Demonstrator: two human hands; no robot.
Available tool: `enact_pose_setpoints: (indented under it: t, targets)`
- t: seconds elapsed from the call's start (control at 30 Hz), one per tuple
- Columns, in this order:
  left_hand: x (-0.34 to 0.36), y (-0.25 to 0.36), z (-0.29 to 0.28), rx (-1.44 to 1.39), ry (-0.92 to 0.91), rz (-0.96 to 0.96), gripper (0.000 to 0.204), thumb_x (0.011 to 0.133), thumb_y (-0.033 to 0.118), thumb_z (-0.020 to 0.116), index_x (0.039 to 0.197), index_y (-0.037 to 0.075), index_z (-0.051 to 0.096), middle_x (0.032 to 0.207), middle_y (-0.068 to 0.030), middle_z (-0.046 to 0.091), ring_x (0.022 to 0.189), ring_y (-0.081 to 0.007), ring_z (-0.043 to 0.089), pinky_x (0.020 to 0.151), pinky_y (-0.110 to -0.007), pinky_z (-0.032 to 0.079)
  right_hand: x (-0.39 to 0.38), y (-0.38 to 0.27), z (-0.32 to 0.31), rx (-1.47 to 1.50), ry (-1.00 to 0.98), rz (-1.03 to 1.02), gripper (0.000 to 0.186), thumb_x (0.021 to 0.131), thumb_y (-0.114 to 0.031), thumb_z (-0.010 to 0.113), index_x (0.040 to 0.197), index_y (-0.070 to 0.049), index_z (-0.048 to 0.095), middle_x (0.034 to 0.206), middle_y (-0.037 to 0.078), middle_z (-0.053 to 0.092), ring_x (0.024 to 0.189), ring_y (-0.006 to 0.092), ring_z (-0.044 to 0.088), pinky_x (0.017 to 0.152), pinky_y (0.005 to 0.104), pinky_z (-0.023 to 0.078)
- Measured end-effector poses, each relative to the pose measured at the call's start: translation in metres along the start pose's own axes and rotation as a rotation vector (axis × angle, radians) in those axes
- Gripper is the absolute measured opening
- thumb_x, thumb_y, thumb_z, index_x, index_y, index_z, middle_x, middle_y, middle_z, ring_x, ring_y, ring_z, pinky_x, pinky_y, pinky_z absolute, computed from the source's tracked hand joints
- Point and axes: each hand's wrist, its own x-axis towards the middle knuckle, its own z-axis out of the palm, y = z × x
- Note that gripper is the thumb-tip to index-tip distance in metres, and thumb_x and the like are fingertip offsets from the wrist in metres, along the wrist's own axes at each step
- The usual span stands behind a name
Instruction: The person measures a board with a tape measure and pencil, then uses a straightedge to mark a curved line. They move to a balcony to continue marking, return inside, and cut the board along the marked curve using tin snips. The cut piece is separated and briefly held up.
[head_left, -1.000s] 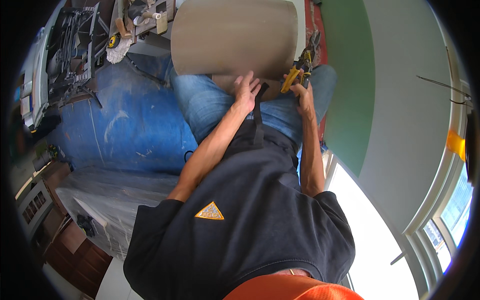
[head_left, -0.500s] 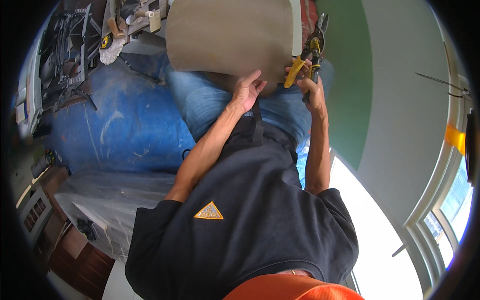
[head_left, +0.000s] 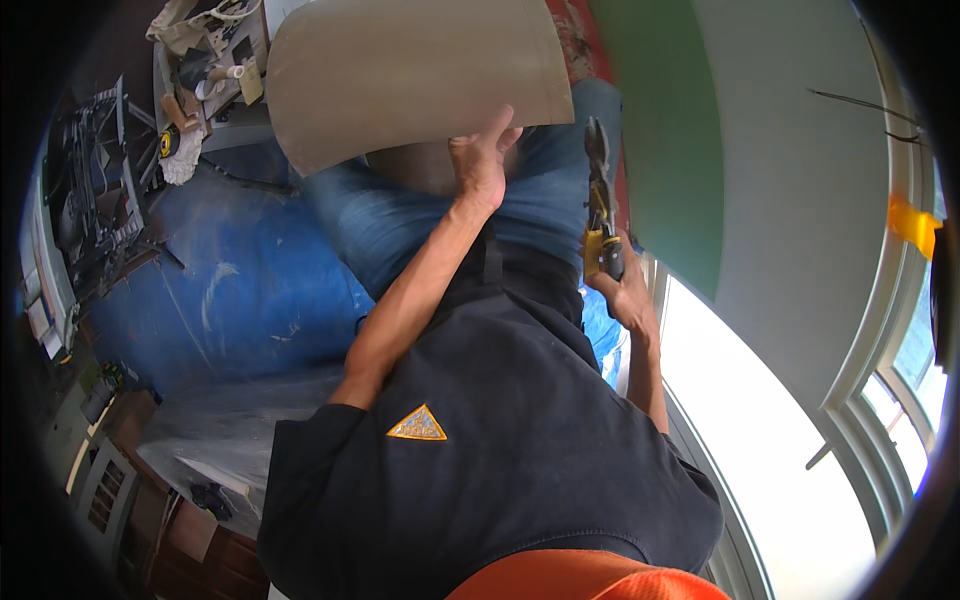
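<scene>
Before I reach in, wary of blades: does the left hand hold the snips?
No, the snips are in the right hand.

Wall: green lower band (head_left: 670, 170) to the right of the hands (head_left: 482, 172), pale grey section (head_left: 790, 180) farther right; thin dark wires (head_left: 865, 107) project near its outer edge.
Window: framed glazing (head_left: 910, 380) at far right of the hands, daylight showing through.
Light: strong white glare (head_left: 775, 450) at the lower right of the hands.
Floor: scuffed blue covering (head_left: 220, 290) to the left of the hands.
Sheeting: translucent plastic (head_left: 240, 405), lower left of the hands.
Furniture: cluttered desk (head_left: 248, 52) at upper left; black metal framework (head_left: 105, 190) farther left; reddish-brown wooden piece (head_left: 190, 560), far lower left.
</scene>
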Motion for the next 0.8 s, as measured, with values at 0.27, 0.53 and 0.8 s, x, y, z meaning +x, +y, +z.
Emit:
enact_pose_setpoints:
  t: [0.27,0.53,0.8]
  targets:
    - [-0.013,0.003,0.038,0.028,0.035,0.035,0.021,0.091,0.010,0.079,0.109,0.017,0.069,0.110,0.0030,0.069,0.098,-0.0096,0.065,0.078,-0.028,0.057,-0.012,0.002,0.011,-0.085,0.058,-0.047,0.075,0.071,-0.017,0.064,0.142,-0.003,0.048,0.116,0.021,0.064,0.111,0.0345,0.061,0.104,0.0404,0.045]
    - [-0.015,0.006,0.044,0.073,0.041,0.021,0.027,0.090,0.011,0.080,0.114,0.018,0.067,0.114,0.0028,0.068,0.102,-0.0103,0.064,0.082,-0.031,0.056,-0.003,0.001,0.016,-0.033,0.059,-0.092,0.077,0.067,-0.022,0.069,0.140,-0.004,0.052,0.119,0.017,0.066,0.114,0.0328,0.062,0.105,0.0426,0.044]
    - [-0.014,0.006,0.042,0.080,0.053,0.002,0.029,0.090,0.011,0.080,0.115,0.018,0.066,0.113,0.0030,0.067,0.104,-0.0103,0.064,0.082,-0.032,0.056,0.001,0.002,0.021,-0.022,0.095,-0.081,0.067,0.068,-0.025,0.067,0.131,-0.004,0.056,0.113,0.016,0.068,0.107,0.0304,0.065,0.099,0.0424,0.047]
